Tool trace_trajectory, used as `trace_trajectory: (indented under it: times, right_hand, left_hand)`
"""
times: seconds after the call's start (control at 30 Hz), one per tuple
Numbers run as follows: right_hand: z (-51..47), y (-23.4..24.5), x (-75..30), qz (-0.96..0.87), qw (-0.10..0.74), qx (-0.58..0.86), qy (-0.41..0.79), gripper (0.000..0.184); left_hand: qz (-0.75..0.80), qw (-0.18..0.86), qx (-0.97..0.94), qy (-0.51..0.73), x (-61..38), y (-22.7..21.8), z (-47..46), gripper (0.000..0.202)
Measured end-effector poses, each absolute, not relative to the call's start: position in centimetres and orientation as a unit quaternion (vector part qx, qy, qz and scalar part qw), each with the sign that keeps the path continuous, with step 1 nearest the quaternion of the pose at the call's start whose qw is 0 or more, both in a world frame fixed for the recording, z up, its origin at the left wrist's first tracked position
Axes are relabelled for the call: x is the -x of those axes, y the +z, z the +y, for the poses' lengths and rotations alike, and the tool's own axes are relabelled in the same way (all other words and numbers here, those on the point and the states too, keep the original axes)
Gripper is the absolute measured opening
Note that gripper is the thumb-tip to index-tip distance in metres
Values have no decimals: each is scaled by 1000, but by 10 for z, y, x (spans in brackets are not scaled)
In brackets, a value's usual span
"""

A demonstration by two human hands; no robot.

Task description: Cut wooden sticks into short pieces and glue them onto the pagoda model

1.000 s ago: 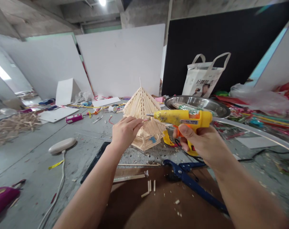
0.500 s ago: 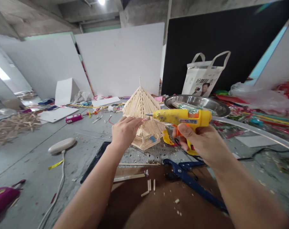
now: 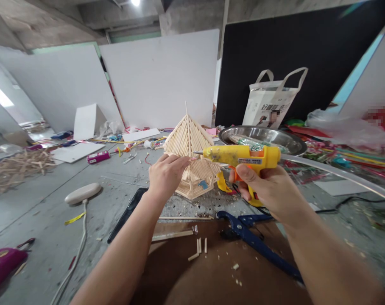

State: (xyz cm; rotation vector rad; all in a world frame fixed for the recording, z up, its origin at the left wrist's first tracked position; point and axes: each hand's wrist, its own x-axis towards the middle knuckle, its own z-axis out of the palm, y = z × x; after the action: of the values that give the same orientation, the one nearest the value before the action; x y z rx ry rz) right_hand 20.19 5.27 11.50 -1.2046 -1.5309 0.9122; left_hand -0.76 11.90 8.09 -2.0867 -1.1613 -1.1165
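Observation:
A small pagoda-like model (image 3: 176, 142) made of pale wooden sticks stands in the middle, with a pointed upper roof and a lower tier. My left hand (image 3: 165, 176) is at its front left, fingers drawn together by the edge between the tiers; whatever the fingertips pinch is hidden. In my right hand (image 3: 259, 184) is a yellow hot glue gun (image 3: 230, 155), gripped by its handle with the fingers around the orange trigger. Its metal nozzle points left, in front of the model and close to my left fingertips. A long translucent glue stick (image 3: 332, 171) sticks out of its back.
Blue cutters (image 3: 259, 245) and short stick pieces (image 3: 199, 246) lie on a brown board (image 3: 221, 288) near me. A dark phone-like slab (image 3: 129, 214) is partly under my left forearm. Behind stand a steel basin (image 3: 299, 146) and a white bag (image 3: 262, 101); a stick pile (image 3: 23, 167) is left.
The glue gun has shifted very slightly left. My left hand and the model look almost the same as before.

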Motion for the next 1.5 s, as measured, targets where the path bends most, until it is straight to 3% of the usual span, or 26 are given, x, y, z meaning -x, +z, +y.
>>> trace_trajectory:
  times: [1.5]
  right_hand:
    - [54, 110, -202, -628, 480, 488, 370, 31]
  left_hand:
    - [-421, 267, 765, -407, 7, 81, 119, 19]
